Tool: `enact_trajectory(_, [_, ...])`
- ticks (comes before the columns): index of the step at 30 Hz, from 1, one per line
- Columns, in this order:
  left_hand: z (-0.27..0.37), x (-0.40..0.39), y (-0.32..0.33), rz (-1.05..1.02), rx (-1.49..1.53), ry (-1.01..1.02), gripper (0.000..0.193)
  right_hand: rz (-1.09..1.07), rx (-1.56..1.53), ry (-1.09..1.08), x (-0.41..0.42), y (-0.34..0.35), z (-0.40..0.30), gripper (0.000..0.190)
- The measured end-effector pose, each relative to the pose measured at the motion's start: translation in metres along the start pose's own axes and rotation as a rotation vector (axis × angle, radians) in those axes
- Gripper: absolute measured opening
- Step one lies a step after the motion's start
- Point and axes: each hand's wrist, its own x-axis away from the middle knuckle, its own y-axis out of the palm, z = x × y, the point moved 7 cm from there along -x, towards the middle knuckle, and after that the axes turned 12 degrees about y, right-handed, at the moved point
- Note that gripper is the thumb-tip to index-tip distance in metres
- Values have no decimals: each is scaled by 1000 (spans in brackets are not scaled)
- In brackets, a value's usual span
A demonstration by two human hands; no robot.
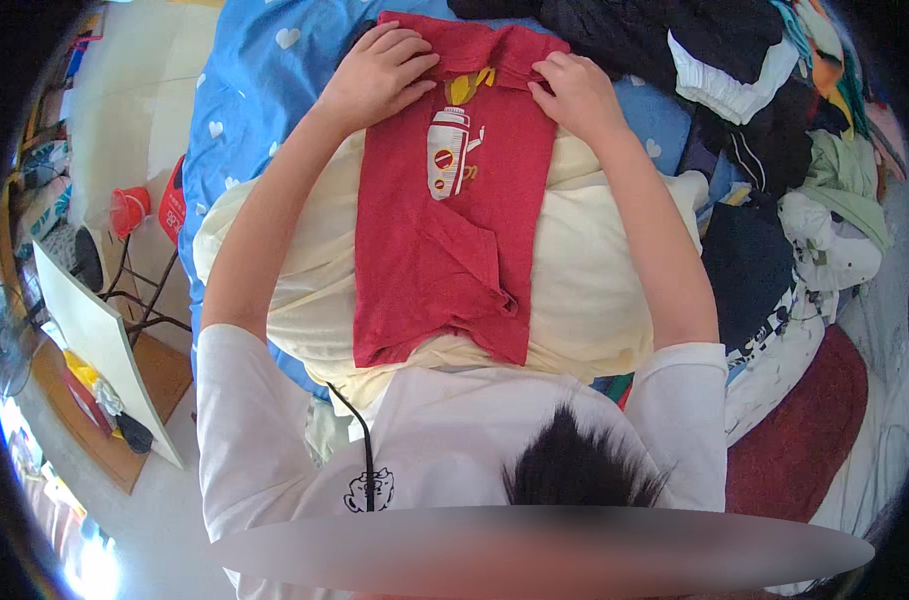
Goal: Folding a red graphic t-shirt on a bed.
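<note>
A red T-shirt [394, 202] with a printed white figure lies lengthwise over a pale yellow cloth bundle [597, 255] in front of me. Its sides are turned in, and a sleeve is bent across its lower part. The far end of the shirt is doubled over in a loose, wrinkled band. At that band's left corner, my left hand [379, 75] grips the red cloth, fingers over the top. My right hand [580, 94] pinches the right end of the same fold between thumb and fingers. Parts of the cloth under both hands are hidden.
Blue bedding with white hearts [244, 82] spreads underneath. Piled clothes, among them a dark garment [747, 262] and a light green one [844, 165], crowd the right side. To the left stand a white board [102, 337], a red bucket [130, 211] and a dark metal frame [151, 292].
</note>
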Motion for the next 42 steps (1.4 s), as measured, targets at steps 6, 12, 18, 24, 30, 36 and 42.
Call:
enact_trajectory(6, [-3, 3, 5, -30, -6, -14, 30, -10, -79, 3, 1, -1, 3, 13])
enact_trajectory(12, [-2, 4, 12, -94, -31, -30, 24, 9, -62, 0, 3, -3, 5, 10])
enact_trajectory(18, [-4, 12, 12, -86, -40, 35, 18, 11, -212, 3, 9, -28, 8, 7])
enact_trajectory(24, [-5, 18, 2, -11, -45, 140, 16, -161, 10, -67, 14, -8, 8, 5])
enact_trajectory(30, [3, 13, 1, -68, -39, 60, 30, -180, -166, 38, 14, -8, 5, 23])
enact_trajectory(36, [19, -34, 9, -95, -40, -22, 69, -128, -42, -5, 7, 2, -1, 46])
enact_trajectory(42, [22, -50, 42, -311, -83, 35, 81, -42, 120, -118, 8, 14, -21, 39])
